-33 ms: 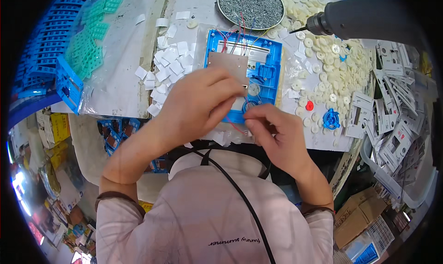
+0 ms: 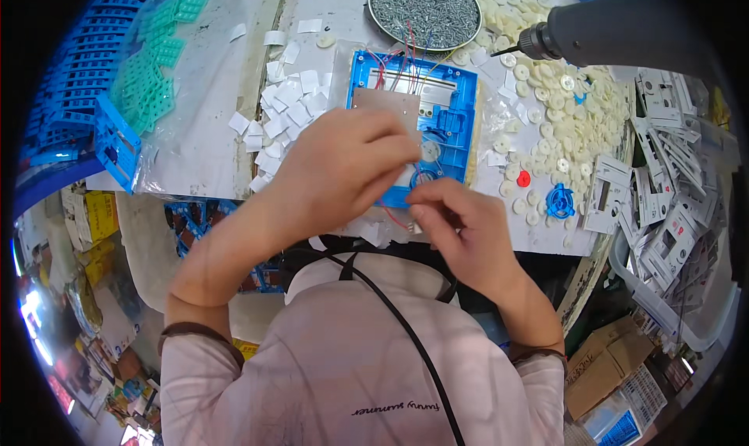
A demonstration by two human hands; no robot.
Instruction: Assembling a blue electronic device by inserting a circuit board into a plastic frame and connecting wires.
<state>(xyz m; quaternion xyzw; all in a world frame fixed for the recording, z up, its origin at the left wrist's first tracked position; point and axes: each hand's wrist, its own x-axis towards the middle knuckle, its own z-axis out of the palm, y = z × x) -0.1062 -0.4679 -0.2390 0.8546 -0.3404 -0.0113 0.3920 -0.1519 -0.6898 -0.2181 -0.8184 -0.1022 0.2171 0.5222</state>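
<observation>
A shallow blue plastic housing (image 2: 470, 107) lies on the table in front of me, with a brown board (image 2: 386, 101) inside and thin red, dark and yellow wires at its far end. My left hand (image 2: 339, 165) reaches over the housing's near left part, fingers bent and pressed together; what they hold is hidden. My right hand (image 2: 468, 231) is at the near right corner, thumb and forefinger pinched beside a round blue ring (image 2: 424, 178). Between the hands a thin red wire (image 2: 395, 216) hangs over the near edge. Whether the right fingers hold it I cannot tell.
A round dish of screws (image 2: 425, 13) stands beyond the housing. A grey electric screwdriver (image 2: 624, 31) juts in from the right above many cream plastic discs (image 2: 558, 122). White paper squares (image 2: 292, 107), green plastic parts (image 2: 148, 95) and blue frames (image 2: 74, 79) lie left; white panels (image 2: 663, 212) right.
My right hand has shifted slightly left, and my left fingers have moved a little over the housing. The housing has stayed in place.
</observation>
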